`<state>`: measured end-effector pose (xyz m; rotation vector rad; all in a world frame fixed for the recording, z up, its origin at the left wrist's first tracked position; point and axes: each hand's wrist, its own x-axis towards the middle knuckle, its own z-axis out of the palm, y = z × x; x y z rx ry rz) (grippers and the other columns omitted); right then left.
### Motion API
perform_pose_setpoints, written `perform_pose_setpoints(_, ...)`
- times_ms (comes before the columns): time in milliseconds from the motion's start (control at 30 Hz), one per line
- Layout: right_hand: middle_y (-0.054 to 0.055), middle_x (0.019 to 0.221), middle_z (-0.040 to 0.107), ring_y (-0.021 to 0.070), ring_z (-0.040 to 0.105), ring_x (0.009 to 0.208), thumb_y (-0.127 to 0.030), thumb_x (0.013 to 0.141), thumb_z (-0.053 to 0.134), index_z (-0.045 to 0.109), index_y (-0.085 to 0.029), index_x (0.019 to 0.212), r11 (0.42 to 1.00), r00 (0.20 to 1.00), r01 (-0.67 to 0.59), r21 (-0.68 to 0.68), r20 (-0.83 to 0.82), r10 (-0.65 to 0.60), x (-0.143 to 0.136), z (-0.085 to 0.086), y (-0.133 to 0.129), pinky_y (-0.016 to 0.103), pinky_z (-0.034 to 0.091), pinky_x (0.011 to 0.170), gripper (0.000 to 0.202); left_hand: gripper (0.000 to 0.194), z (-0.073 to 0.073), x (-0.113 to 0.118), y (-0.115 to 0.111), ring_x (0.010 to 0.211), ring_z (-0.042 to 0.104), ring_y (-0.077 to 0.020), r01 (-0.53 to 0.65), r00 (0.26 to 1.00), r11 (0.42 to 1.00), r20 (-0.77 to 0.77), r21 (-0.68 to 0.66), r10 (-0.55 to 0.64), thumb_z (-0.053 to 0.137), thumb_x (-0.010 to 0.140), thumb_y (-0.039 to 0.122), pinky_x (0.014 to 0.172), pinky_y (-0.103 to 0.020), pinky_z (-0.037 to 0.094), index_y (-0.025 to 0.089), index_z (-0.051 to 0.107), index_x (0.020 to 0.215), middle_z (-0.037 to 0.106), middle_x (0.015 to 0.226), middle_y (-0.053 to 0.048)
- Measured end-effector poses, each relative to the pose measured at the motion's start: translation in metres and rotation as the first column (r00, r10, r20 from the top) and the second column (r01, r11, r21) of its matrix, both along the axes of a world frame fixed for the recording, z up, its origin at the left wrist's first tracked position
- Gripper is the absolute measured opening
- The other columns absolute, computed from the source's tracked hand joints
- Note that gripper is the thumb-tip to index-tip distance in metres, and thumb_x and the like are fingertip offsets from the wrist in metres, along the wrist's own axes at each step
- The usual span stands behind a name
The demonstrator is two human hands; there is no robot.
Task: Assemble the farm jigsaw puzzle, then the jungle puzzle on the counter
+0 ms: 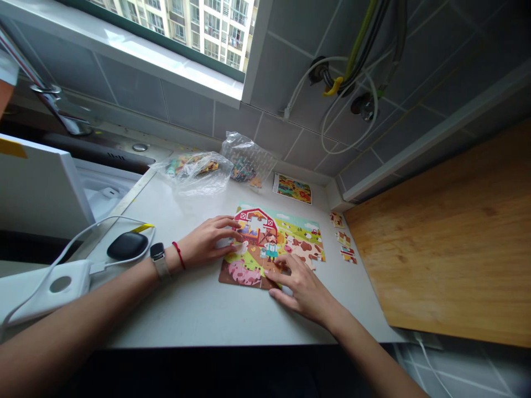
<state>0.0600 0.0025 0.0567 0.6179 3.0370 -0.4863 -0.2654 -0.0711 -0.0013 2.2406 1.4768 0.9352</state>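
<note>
A partly assembled farm jigsaw puzzle lies on the white counter, showing a red barn, a farmer, a cow and a pig. Gaps show in the barn and along its lower right edge. My left hand rests at the puzzle's left side, fingers apart and touching it. At the lower edge, my right hand has its thumb and index finger around a brown puzzle piece, partly hidden by the fingers. Several loose puzzle pieces lie in a column to the right.
Two clear plastic bags with puzzle pieces sit at the back, beside a small picture card. On the left are a black rounded device, a white power strip and cables. A wooden board borders the counter's right side.
</note>
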Motion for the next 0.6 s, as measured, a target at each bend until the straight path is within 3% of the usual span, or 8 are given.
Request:
perform_pose_setpoints(233,0.014,0.143,0.057,0.0336,0.056,0.131,-0.028,0.093,0.074,0.076,-0.028,0.124,0.999,0.997,-0.042,0.007,-0.068,0.042,0.000,-0.006,0.001,0.055,0.052,0.110,0.031,0.024,-0.003,-0.002,0.001,0.138,0.056,-0.0306,0.011,1.000,1.000,-0.020,-0.015,-0.012,0.066,0.100,0.037,0.116,-0.051,0.048,0.029,0.076,0.120,0.068,0.138,-0.008)
perform_pose_setpoints(600,0.014,0.144,0.057,0.0333,0.055,0.135,-0.030,0.093,0.073,0.079,-0.027,0.118,0.998,0.980,-0.054,0.010,-0.191,0.055,0.006,-0.022,0.006,0.056,0.051,0.112,0.026,0.030,-0.007,0.002,-0.001,0.142,0.053,-0.0336,-0.050,0.994,0.999,-0.098,0.004,0.050,0.064,0.101,0.043,0.116,-0.056,0.049,0.030,0.074,0.127,0.063,0.145,-0.010)
